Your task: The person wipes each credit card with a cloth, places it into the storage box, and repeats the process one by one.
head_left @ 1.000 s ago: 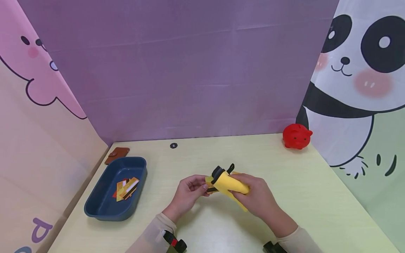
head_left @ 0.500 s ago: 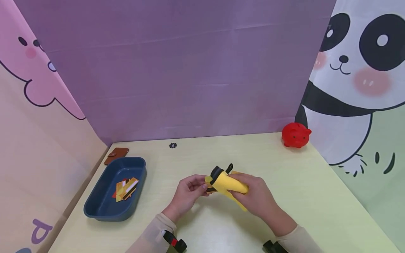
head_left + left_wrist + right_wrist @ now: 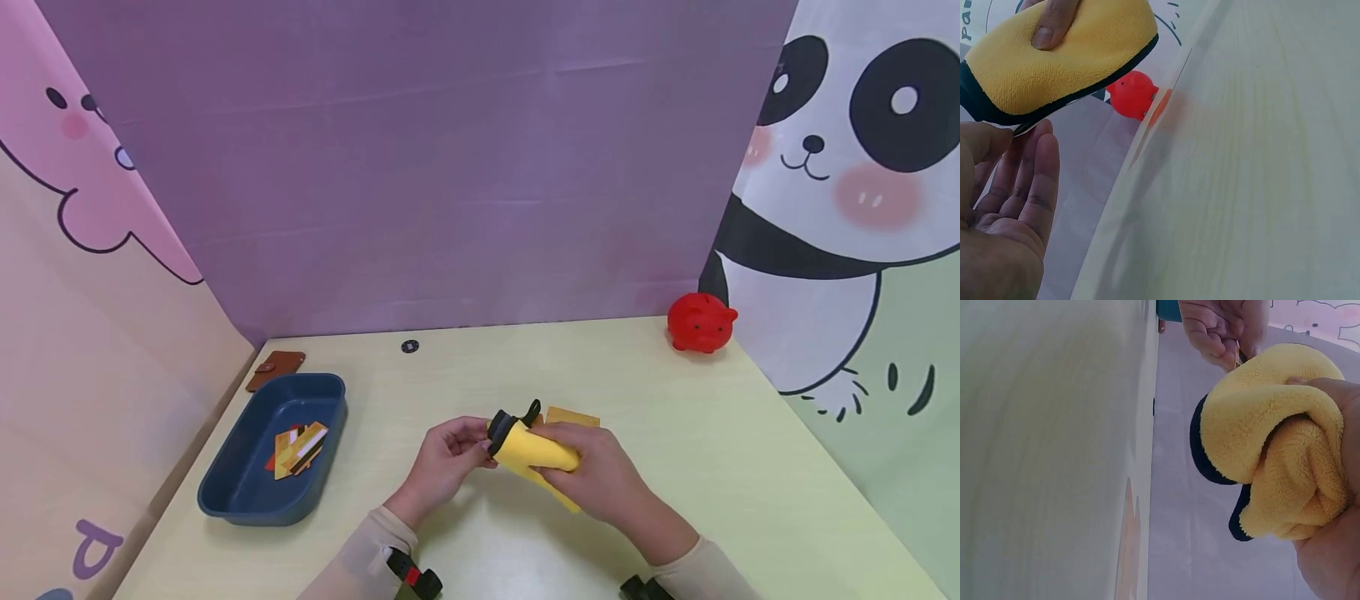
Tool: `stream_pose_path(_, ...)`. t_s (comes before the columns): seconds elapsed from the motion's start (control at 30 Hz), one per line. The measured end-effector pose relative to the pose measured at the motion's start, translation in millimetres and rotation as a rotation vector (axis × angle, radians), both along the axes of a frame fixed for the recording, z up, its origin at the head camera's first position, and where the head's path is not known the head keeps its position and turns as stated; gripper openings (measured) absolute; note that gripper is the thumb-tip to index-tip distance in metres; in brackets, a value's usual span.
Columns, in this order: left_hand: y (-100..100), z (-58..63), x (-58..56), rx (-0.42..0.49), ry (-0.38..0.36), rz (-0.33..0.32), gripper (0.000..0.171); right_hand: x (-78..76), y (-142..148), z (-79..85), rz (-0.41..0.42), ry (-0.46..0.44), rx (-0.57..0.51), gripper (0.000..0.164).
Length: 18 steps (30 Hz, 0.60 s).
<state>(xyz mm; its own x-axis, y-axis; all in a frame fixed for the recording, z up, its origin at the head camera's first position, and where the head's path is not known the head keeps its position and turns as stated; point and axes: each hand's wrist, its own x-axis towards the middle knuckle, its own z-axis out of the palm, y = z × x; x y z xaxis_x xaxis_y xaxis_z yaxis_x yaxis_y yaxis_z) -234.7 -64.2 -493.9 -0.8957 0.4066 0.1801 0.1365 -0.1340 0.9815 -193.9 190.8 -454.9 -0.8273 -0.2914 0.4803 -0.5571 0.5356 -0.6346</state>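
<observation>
My right hand (image 3: 603, 475) grips a folded yellow cleaning cloth (image 3: 538, 450) with dark edging and a black hanging loop. The cloth's edge lies against the fingertips of my left hand (image 3: 448, 460). My left thumb and fingers pinch a thin card, which the cloth almost wholly covers in the head view. Its narrow edge (image 3: 1237, 355) shows between the left fingers in the right wrist view. Fleecy folds of the cloth (image 3: 1304, 462) bunch in the right palm. Behind the right hand, a gold card (image 3: 573, 416) lies on the table, partly hidden.
At the left, a blue tray (image 3: 225, 497) contains several gold and red cards (image 3: 300, 448). A brown leather wallet (image 3: 277, 368) lies behind it. Near the table's back edge are a small black disc (image 3: 409, 346) and, to the right, a red piggy bank (image 3: 701, 323).
The cloth has slid left and slightly down with my right hand, covering the card that showed at my left fingertips. More of the gold card behind is visible. My left hand stays nearly still.
</observation>
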Motion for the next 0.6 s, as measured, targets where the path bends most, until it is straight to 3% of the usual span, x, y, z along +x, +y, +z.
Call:
stream_pose_path(0.23, -2, 2.6, 0.6, -0.034, -0.003, 0.019, 0.026, -5.4, 13, 3.0, -0.134, 0.028, 0.032, 0.046)
stream_pose_path(0.6, -5, 5.0, -1.4, -0.035, -0.016, 0.08, 0.025, -11.2, 28, 5.5, -0.243, 0.062, -0.012, 0.043)
